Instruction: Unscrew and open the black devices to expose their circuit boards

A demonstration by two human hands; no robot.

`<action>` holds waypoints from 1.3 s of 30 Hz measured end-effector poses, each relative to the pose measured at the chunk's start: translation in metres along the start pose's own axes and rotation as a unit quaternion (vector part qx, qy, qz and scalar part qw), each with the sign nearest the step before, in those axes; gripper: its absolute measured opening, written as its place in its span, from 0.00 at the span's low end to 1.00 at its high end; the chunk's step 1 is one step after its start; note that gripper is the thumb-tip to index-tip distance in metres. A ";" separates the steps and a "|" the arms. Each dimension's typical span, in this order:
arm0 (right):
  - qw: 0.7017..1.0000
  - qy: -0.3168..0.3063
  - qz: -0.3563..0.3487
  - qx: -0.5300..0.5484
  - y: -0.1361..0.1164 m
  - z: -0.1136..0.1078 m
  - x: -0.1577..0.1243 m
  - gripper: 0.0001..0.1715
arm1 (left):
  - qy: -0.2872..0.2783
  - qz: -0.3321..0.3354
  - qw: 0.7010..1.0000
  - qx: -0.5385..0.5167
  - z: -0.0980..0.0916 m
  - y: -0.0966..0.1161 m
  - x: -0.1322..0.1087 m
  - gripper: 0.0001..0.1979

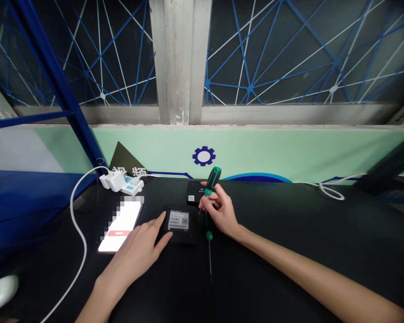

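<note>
A flat black drive (pixel 178 224) with a white printed label lies on the table in front of me. My left hand (pixel 144 237) rests at its left side, index finger and thumb spread against the case. In my right hand (pixel 222 208) is a screwdriver (pixel 212 180) with a green and black handle, tilted, its shaft pointing down at the right edge of the drive. The exact tip contact cannot be made out. Behind, a second black drive (pixel 194 193) with a small label is partly hidden by my right hand. Another green-handled screwdriver (pixel 209 251) lies to the right.
A lit phone (pixel 121 224) lies left of my left hand. Beyond it sit a white power strip (pixel 133 185) and a plug-in charger (pixel 113 180), whose white cable (pixel 76 215) loops down the left side. A green wall (pixel 168 154) closes off the table's back.
</note>
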State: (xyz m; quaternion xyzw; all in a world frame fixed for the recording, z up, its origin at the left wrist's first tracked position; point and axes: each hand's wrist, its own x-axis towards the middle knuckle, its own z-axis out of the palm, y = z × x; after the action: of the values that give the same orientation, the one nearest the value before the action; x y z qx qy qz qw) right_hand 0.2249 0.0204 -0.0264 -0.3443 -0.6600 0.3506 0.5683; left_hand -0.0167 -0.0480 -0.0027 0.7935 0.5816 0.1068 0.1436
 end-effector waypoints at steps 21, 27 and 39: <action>0.981 0.052 0.174 0.071 -0.014 -0.012 0.017 0.25 | -0.012 -0.017 1.000 0.010 0.001 -0.001 -0.001 0.30; 0.968 -0.066 0.237 -0.047 -0.026 -0.026 0.029 0.15 | -0.014 -0.016 1.000 0.022 0.002 0.000 0.001 0.31; 0.909 -0.209 0.326 -0.155 -0.025 -0.067 0.048 0.13 | 0.018 -0.058 0.994 0.094 -0.002 0.010 0.014 0.34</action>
State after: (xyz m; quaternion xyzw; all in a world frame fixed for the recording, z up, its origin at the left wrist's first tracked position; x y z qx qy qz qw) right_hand 0.2845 0.0534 0.0269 -0.5428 -0.6608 0.4734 0.2112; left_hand -0.0041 -0.0370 0.0027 0.7665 0.6365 0.0578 0.0641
